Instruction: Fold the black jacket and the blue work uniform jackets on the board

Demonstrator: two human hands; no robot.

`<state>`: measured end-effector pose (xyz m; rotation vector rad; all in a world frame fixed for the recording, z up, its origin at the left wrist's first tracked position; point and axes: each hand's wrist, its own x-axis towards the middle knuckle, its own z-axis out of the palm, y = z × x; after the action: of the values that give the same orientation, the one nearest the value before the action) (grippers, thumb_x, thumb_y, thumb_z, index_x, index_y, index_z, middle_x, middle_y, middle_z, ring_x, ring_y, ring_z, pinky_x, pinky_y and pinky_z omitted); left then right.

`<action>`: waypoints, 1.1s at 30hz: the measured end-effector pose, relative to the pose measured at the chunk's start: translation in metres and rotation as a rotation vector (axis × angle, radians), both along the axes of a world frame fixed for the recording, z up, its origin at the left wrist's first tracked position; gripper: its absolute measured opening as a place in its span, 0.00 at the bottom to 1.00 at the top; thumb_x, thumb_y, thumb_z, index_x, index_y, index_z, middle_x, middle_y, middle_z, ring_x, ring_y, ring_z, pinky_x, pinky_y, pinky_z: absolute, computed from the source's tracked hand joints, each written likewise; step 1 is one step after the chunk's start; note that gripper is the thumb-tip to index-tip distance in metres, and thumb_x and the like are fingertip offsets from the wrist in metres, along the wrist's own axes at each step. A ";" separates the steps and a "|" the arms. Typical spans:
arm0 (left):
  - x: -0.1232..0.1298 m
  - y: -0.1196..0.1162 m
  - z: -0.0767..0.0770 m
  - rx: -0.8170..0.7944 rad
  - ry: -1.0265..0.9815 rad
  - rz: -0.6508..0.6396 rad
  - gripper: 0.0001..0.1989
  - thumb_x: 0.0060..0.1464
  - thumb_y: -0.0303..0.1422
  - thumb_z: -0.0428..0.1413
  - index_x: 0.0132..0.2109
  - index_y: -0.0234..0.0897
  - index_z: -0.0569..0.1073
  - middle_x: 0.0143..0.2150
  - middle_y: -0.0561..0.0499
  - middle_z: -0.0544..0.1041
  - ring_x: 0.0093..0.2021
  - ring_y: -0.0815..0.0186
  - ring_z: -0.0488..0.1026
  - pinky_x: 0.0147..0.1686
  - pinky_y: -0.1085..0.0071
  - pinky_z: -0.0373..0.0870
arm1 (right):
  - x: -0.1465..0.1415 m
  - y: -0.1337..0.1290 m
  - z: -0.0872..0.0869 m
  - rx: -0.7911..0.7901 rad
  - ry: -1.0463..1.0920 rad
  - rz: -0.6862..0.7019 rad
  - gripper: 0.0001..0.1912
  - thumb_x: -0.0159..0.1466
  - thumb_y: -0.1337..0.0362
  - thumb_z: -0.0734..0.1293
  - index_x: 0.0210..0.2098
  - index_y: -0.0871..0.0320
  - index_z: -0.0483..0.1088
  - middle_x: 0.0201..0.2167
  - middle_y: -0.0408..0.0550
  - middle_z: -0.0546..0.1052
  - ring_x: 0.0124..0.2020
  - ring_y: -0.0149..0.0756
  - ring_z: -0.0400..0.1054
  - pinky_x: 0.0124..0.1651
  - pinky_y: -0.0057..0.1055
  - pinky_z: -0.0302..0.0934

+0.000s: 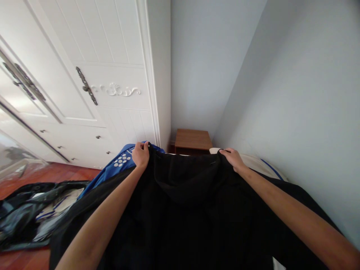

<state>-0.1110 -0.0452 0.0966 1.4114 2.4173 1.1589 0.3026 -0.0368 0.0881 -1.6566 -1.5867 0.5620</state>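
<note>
From my seat far from the rig, I have the black cloth (185,221) right in front of me, filling the lower middle of the head view. Its top edge runs crosswise between my left hand (140,154) and my right hand (233,157), and the rest spreads from that edge back toward me and out under both forearms. The fingers of each hand are closed on it, pinching the edge at two spots well apart, with a loose fold sagging between them. Neither hand is nearer: both are in contact, one at each side of the fold, and the line between them is close to level. Beyond my left hand lies a blue cloth (121,161); past the right one, a cream cloth (263,167) with a blue stripe rests beside the wall (295,97). A brown stand (193,138) sits farther off, between the wall and the white wardrobe (123,123). Over on the left, an open bag (17,221) with cloth inside lies on the red floor (62,171). As for print, I see white dots and part of a white mark on the blue cloth, and a white patch (278,264) low on the black one; I can't read any brand or word.
</note>
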 end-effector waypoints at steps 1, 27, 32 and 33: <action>0.001 0.003 0.003 -0.010 0.031 -0.013 0.21 0.62 0.45 0.43 0.50 0.37 0.71 0.48 0.39 0.77 0.50 0.50 0.73 0.47 0.59 0.67 | -0.005 0.001 0.006 0.051 -0.051 -0.035 0.17 0.60 0.54 0.63 0.40 0.62 0.70 0.42 0.63 0.76 0.46 0.55 0.70 0.50 0.49 0.63; 0.005 -0.071 -0.031 -0.166 0.263 -1.072 0.24 0.61 0.52 0.50 0.30 0.39 0.76 0.31 0.49 0.79 0.39 0.59 0.77 0.51 0.62 0.68 | -0.060 -0.067 -0.027 0.093 -0.396 0.879 0.20 0.70 0.52 0.59 0.42 0.57 0.78 0.40 0.51 0.80 0.45 0.42 0.74 0.57 0.44 0.63; 0.012 -0.033 -0.030 -0.103 0.122 -0.782 0.21 0.59 0.51 0.53 0.35 0.38 0.76 0.34 0.49 0.80 0.38 0.59 0.76 0.41 0.67 0.69 | -0.051 -0.055 -0.029 0.000 -0.406 0.550 0.18 0.71 0.59 0.57 0.36 0.56 0.77 0.35 0.48 0.80 0.39 0.40 0.74 0.46 0.36 0.66; 0.016 -0.027 -0.029 -0.094 0.214 -0.702 0.20 0.60 0.50 0.52 0.37 0.38 0.76 0.35 0.47 0.80 0.39 0.57 0.76 0.43 0.65 0.68 | -0.054 -0.057 -0.027 0.033 -0.487 0.508 0.18 0.72 0.60 0.57 0.36 0.57 0.77 0.35 0.49 0.80 0.39 0.41 0.73 0.46 0.38 0.66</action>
<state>-0.0947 -0.0723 0.0675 2.1735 1.7707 0.7349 0.2487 -0.0934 0.0612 -1.4264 -2.3913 0.3886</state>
